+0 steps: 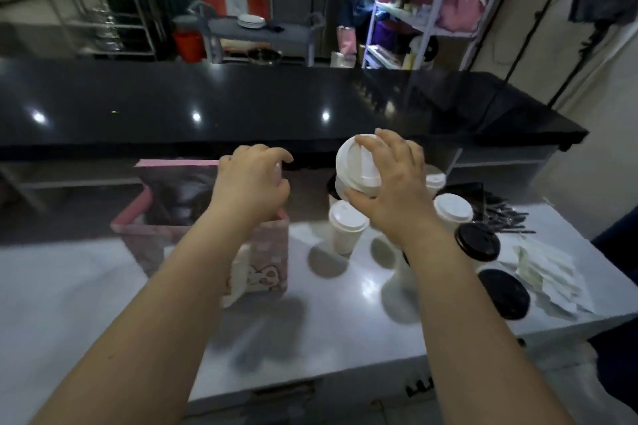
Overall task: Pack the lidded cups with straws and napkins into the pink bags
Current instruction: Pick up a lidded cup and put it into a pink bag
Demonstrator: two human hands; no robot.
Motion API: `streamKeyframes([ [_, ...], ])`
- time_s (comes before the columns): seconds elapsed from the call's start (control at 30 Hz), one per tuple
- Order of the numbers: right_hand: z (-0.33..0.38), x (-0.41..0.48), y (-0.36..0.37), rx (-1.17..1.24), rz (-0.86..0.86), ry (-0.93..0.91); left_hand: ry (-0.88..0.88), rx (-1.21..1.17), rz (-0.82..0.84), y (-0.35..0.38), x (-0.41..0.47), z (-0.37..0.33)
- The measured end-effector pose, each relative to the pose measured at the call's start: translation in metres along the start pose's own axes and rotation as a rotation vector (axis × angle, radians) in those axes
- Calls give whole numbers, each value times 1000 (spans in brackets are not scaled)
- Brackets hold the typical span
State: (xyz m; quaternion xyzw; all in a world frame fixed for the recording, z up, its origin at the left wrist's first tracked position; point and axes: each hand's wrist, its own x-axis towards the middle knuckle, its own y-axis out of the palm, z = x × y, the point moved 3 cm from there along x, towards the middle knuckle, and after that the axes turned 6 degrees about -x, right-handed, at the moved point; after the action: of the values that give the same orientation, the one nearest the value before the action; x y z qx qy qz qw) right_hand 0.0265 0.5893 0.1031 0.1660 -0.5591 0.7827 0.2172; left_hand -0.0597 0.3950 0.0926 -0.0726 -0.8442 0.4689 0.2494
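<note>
Your pink bag carries a cartoon print on its front, too blurred to read; it stands open on the surface, left of a standing cup. Your right hand grips a white-lidded cup by lid and side, held above that one. Your left hand hangs curled over the bag's mouth; I cannot tell if it holds anything.

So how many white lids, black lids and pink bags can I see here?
White lids: 4
Black lids: 2
Pink bags: 1
Total: 7
One white lid is on the cup in the right hand; another cup under that forearm hides its lid, so it is left out.
</note>
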Motion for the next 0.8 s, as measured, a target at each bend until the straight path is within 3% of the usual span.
streamKeyframes([
  [0.17,75,30,28,170,-20,-135,-59,-93,-110,-52,-25,94],
  [0.33,145,47,63,226,18,-165,-151,-210,-11,-85,-34,175],
  [0.43,174,50,87,314,133,-154,-123,-290,85,-84,-29,199],
  [0.8,183,19,164,-115,641,60,113,-191,510,-57,-39,227],
])
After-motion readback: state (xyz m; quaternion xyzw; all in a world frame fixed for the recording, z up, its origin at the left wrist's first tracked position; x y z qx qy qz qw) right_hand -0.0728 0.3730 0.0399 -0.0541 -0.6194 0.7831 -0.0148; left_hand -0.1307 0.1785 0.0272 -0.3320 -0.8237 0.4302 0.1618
